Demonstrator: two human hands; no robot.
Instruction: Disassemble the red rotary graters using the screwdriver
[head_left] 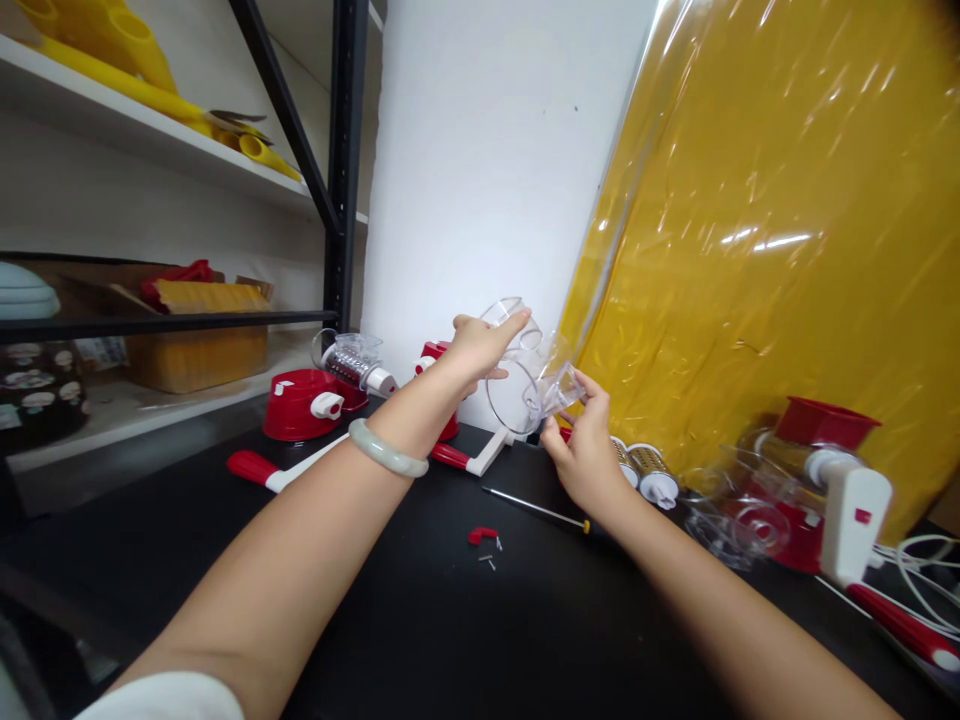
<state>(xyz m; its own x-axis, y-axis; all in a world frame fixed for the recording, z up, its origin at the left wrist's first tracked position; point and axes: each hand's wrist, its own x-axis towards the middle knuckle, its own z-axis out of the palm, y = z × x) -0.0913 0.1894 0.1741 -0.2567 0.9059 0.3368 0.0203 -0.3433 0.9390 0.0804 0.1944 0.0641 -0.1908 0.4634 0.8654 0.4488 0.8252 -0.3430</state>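
Both hands hold a clear plastic grater housing [517, 392] up above the back of the black table. My left hand [484, 350] wraps round its upper tube, thumb stretched along the top. My right hand [589, 440] pinches its right end between thumb and fingers. The round opening of the housing faces partly toward me. Below the hands lies a screwdriver [536, 509] with a long shaft. Nearer to me are a small red plastic part [481, 536] and several tiny screws or pins [487, 559]. A crank handle [480, 458] with a red grip lies behind my left wrist.
At left stand a red grater base [301, 408], a clear housing with a drum [352, 360] and another crank [255, 468]. Grater drums [651, 474] lie right of my right hand. An assembled red-and-white grater [847, 500] stands far right, beside white cables [919, 560]. Shelving [345, 160] rises at left.
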